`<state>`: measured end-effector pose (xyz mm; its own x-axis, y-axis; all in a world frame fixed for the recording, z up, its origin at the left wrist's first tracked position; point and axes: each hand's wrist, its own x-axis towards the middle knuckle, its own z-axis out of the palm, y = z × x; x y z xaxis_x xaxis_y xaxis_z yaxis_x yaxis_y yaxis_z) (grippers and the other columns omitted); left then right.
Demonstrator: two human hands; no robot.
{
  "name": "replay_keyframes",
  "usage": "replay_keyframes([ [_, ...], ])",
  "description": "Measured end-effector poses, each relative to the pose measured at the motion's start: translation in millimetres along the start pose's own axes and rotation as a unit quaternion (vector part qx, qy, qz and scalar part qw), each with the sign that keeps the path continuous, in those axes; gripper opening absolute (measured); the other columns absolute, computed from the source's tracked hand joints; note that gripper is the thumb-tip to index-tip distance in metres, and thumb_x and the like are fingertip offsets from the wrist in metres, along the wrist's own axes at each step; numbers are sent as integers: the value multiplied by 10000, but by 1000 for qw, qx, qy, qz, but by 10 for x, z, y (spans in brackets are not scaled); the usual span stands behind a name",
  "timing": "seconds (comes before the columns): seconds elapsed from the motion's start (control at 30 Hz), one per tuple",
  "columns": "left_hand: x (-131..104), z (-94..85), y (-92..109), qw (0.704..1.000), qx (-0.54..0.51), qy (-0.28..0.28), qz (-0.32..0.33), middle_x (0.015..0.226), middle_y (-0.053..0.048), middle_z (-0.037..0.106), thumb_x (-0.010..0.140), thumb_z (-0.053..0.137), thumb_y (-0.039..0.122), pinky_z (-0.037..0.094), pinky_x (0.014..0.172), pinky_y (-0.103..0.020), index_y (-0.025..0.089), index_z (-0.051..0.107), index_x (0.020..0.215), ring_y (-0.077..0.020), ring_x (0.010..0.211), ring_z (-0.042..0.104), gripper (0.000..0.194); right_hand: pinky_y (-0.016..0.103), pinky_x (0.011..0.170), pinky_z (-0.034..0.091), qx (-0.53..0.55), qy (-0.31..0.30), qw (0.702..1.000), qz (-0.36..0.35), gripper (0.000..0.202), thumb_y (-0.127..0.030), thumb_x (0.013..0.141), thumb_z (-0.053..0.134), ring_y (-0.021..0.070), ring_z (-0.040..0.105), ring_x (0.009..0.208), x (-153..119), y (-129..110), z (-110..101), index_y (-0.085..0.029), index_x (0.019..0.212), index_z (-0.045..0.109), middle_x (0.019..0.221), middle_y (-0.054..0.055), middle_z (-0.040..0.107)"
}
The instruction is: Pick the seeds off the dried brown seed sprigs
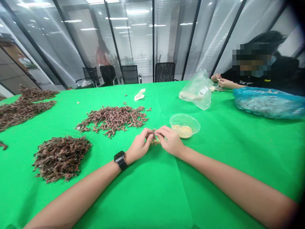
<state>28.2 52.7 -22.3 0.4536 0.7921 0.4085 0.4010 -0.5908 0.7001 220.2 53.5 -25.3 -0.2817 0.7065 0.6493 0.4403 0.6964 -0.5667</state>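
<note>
My left hand (pixel 140 144), with a black watch at its wrist, pinches a small brown twisted piece (pixel 153 133). My right hand (pixel 170 140) meets it there, thumb and fingertips pinched on the same piece. Small yellowish bits (pixel 156 141) lie on the green cloth (pixel 152 197) below my fingertips. Just beyond my right hand, a clear round bowl (pixel 184 122) holds yellowish grains. To the left are a loose spread of brown pieces (pixel 116 118) and a taller, darker heap (pixel 61 158).
More brown heaps (pixel 23 109) lie at the far left. A crumpled pale scrap (pixel 139 94) and a clear labelled bag (pixel 197 92) are towards the back. At the right, a person's hands (pixel 224 82) work behind a blue bag (pixel 269 103). Chairs (pixel 165 72) stand beyond the table.
</note>
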Motion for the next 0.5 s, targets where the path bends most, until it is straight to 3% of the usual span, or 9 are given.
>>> replay_keyframes([
  [0.1,5,-1,-5,1000,14,3,7,955,-45,661,1036,392,365,491,781,-300,197,523,1093,-170,850,632,221,383,849,493,7,-18,999,39,210,-315,966,513,231,611,860,1,-18,-2,-243,917,704,902,90,664],
  [0.23,14,-24,-7,999,43,-4,25,991,-59,666,1031,407,350,498,802,-313,195,536,1111,-178,882,634,217,326,681,481,71,4,990,122,200,-358,920,583,195,581,727,36,-69,4,-222,821,691,794,61,647],
  [0.37,18,-47,0,997,72,-11,37,999,-61,662,1031,411,341,491,823,-317,198,545,1120,-185,908,628,215,275,556,446,194,-23,957,214,238,-416,881,629,143,550,577,73,-50,13,-200,789,666,681,13,622],
  [0.5,15,-42,-6,997,71,-1,29,967,-53,654,1033,402,341,485,770,-300,197,540,1110,-171,836,616,214,258,506,434,254,-34,932,257,286,-475,830,684,108,523,495,86,19,18,-190,813,670,669,-8,618],
])
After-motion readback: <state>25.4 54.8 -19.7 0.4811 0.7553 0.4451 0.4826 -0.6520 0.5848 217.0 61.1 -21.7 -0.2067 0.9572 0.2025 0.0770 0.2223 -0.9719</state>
